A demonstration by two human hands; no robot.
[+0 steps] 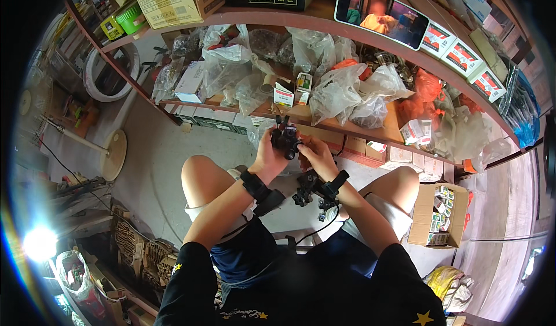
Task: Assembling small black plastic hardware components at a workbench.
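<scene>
**One black part (285, 140), held up two-handed**

Left hand (270, 159) wraps it from the left. Right hand (317, 155) has fingertips at its right side; can't tell the exact pinch. Part is in front of the lower shelf (392, 120) with plastic bags (339, 91). Phone (382, 16) above; open carton (421, 216) at right.

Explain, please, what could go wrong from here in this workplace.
First, the small black knobby device might slip and drop to the grey floor, because it is held up in the left hand, with the right hand touching it.
Second, the thin black cable makes a loose curve and could snag during movement.
Third, the rectangular phone with a lit screen sits near the front edge of the brown shelf; a bump could knock it down.
</scene>
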